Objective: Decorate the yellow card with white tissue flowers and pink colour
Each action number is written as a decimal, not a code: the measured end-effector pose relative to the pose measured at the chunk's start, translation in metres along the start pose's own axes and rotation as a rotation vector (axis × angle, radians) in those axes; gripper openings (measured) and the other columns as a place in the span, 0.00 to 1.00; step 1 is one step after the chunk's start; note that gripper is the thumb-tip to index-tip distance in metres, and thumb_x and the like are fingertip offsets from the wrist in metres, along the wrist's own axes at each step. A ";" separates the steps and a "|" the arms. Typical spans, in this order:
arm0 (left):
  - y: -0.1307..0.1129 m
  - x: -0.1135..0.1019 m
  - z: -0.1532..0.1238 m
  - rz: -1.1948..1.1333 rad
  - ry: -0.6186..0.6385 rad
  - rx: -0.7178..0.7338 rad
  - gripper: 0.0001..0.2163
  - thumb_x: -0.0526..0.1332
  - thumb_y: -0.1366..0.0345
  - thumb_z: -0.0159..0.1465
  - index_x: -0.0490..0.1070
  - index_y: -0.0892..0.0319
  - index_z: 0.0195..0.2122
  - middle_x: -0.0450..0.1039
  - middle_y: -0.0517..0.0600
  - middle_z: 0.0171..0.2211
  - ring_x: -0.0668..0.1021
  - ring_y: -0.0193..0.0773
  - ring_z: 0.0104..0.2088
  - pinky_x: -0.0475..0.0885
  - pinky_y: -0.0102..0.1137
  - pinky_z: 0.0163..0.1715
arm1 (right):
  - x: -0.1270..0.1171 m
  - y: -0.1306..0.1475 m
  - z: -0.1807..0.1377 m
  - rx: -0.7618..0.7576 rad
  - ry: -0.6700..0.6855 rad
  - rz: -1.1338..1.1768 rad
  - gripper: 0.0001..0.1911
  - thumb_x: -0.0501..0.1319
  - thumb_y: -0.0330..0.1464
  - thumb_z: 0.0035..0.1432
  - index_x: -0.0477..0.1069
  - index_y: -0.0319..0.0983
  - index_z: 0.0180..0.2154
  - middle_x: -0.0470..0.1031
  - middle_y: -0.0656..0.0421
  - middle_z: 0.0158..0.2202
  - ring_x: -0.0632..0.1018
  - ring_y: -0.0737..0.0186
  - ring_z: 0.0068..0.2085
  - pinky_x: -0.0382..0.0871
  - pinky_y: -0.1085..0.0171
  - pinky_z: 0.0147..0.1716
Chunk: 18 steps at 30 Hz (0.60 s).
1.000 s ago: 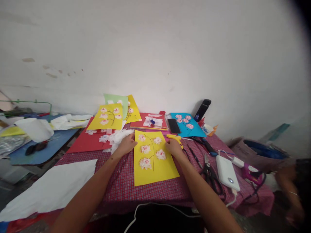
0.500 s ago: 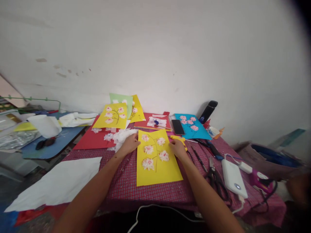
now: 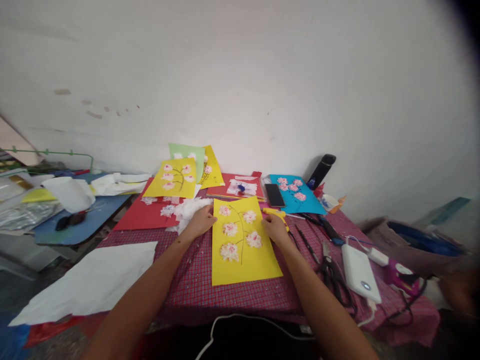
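Observation:
A yellow sheet of paper (image 3: 243, 270) lies tilted over the checked tablecloth, with several white and pink tissue flowers on a thin drawn branch. My left hand (image 3: 203, 223) pinches its left edge near the top. On the opposite side my right hand (image 3: 275, 229) grips the right edge, its fingertips partly hidden. Just beyond the right hand is a yellow glue gun (image 3: 273, 212). Crumpled white tissue (image 3: 187, 212) sits beside my left hand.
Finished-looking flower sheets, among them a blue sheet (image 3: 311, 200), line the wall. Scissors (image 3: 333, 280), a white power bank (image 3: 360, 272) and a black phone (image 3: 275, 195) are on the right. White cloth-like paper (image 3: 93, 280) hangs over the left front edge.
The yellow sheet's top edge has risen slightly and its lower edge has shifted a little away from me. Both hands keep their hold on it.

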<state>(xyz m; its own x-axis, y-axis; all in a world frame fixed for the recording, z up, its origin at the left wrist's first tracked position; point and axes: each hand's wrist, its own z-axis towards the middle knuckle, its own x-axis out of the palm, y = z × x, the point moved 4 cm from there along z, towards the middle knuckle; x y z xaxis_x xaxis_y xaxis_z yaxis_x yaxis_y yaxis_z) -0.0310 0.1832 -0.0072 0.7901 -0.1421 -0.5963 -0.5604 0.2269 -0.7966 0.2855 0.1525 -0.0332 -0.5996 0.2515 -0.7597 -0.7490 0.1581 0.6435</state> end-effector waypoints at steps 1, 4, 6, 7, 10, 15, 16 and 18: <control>0.000 0.000 0.000 -0.001 -0.002 0.002 0.25 0.59 0.73 0.57 0.70 0.62 0.58 0.82 0.51 0.34 0.79 0.39 0.27 0.67 0.28 0.27 | 0.000 0.000 0.000 0.000 -0.002 0.003 0.09 0.57 0.33 0.53 0.75 0.38 0.28 0.78 0.57 0.28 0.76 0.58 0.32 0.61 0.66 0.29; 0.002 0.001 0.002 -0.015 -0.001 0.007 0.25 0.59 0.73 0.57 0.71 0.62 0.58 0.82 0.52 0.35 0.80 0.40 0.29 0.68 0.28 0.28 | 0.001 -0.001 0.000 -0.003 -0.006 0.018 0.09 0.57 0.33 0.53 0.74 0.38 0.27 0.77 0.58 0.27 0.76 0.58 0.31 0.60 0.65 0.29; 0.005 0.002 0.003 -0.027 0.001 0.004 0.25 0.59 0.73 0.57 0.71 0.62 0.57 0.83 0.52 0.36 0.80 0.40 0.29 0.68 0.28 0.28 | 0.000 -0.001 0.000 -0.005 -0.006 0.034 0.09 0.57 0.33 0.52 0.73 0.39 0.26 0.77 0.58 0.26 0.75 0.58 0.31 0.60 0.65 0.28; 0.006 0.003 0.003 -0.035 0.000 0.002 0.25 0.59 0.73 0.57 0.71 0.62 0.57 0.83 0.52 0.36 0.81 0.40 0.29 0.68 0.28 0.28 | 0.000 0.000 -0.001 -0.004 -0.007 0.043 0.08 0.57 0.33 0.52 0.73 0.39 0.26 0.76 0.58 0.26 0.75 0.58 0.30 0.59 0.65 0.28; 0.008 0.005 0.005 -0.070 0.005 -0.001 0.25 0.59 0.73 0.57 0.71 0.62 0.58 0.83 0.52 0.37 0.81 0.40 0.30 0.69 0.27 0.28 | -0.003 0.001 -0.001 -0.002 -0.013 0.075 0.08 0.57 0.33 0.51 0.72 0.39 0.25 0.76 0.58 0.25 0.75 0.58 0.30 0.59 0.65 0.28; 0.006 0.007 0.005 -0.179 0.028 0.005 0.24 0.59 0.73 0.58 0.71 0.63 0.58 0.82 0.53 0.37 0.82 0.40 0.31 0.72 0.27 0.29 | -0.006 -0.001 -0.002 0.016 -0.001 0.149 0.09 0.56 0.35 0.50 0.71 0.39 0.25 0.74 0.60 0.23 0.73 0.60 0.27 0.59 0.66 0.26; 0.005 0.007 0.005 -0.200 0.028 0.001 0.24 0.60 0.73 0.58 0.71 0.63 0.57 0.82 0.52 0.35 0.81 0.41 0.31 0.72 0.28 0.29 | -0.006 -0.002 -0.002 0.022 0.000 0.164 0.09 0.56 0.36 0.50 0.71 0.39 0.26 0.73 0.61 0.23 0.73 0.60 0.27 0.59 0.66 0.26; 0.005 0.007 0.005 -0.237 0.026 -0.011 0.23 0.60 0.73 0.58 0.72 0.64 0.56 0.81 0.51 0.31 0.80 0.40 0.29 0.71 0.28 0.29 | -0.006 -0.004 -0.003 0.034 -0.006 0.190 0.10 0.55 0.37 0.50 0.71 0.39 0.26 0.73 0.61 0.22 0.72 0.61 0.26 0.59 0.67 0.25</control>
<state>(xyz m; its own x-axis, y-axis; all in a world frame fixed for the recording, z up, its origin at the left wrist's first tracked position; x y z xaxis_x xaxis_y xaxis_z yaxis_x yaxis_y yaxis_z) -0.0271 0.1877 -0.0145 0.8936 -0.2147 -0.3943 -0.3622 0.1739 -0.9157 0.2909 0.1478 -0.0313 -0.7279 0.2854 -0.6234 -0.6121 0.1391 0.7784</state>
